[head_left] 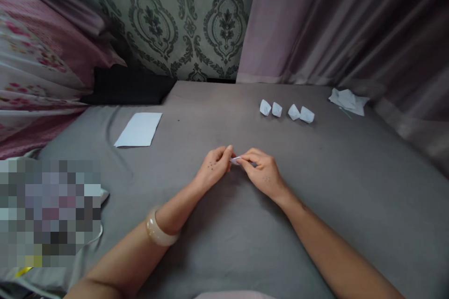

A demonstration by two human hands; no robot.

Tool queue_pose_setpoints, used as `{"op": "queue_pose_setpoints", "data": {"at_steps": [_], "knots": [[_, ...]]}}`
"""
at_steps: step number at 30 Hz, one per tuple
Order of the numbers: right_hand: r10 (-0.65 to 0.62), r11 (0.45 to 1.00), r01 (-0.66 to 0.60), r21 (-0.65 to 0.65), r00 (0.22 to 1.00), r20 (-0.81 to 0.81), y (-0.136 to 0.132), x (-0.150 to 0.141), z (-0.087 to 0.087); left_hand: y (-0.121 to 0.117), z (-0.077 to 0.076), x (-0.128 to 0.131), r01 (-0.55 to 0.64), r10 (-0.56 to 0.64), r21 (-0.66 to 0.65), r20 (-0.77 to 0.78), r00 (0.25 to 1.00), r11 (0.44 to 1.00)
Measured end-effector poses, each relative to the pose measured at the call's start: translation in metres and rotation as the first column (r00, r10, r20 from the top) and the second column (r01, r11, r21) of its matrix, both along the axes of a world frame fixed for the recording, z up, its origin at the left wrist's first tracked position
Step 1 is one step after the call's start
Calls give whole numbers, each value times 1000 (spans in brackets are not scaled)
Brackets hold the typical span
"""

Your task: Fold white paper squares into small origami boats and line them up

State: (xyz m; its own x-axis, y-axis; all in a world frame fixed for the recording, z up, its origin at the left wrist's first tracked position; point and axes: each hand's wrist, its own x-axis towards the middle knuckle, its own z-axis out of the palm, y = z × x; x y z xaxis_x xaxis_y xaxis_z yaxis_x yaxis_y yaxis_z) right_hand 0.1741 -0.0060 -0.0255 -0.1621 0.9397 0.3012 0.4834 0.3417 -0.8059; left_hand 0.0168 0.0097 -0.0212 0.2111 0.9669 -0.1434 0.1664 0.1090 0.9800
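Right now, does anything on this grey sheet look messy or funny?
Yes: the crumpled white paper in the far right corner looks odd, because it lies in a rumpled heap, while the four small folded paper pieces sit in a tidy row nearby. A thin green strip lies against it.

This looks like a bedroom in a home, because a soft gray bed sheet covers the bed, a pink flowered cloth lies bunched on the left, green wallpaper with big swirly shapes is at the far side, and a long purple curtain hangs on the right.
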Motion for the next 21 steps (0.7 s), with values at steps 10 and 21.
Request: {"op": "queue_pose_setpoints", "data": {"at_steps": [10,21], "knots": [[-10,997,15,-73,998,68,8,8,-8,2,-9,-1,12,-7,142,-37,999,990],[-107,993,112,-45,989,100,0,1,-1,-4,-8,-1,59,-50,207,-47,998,977]]}}
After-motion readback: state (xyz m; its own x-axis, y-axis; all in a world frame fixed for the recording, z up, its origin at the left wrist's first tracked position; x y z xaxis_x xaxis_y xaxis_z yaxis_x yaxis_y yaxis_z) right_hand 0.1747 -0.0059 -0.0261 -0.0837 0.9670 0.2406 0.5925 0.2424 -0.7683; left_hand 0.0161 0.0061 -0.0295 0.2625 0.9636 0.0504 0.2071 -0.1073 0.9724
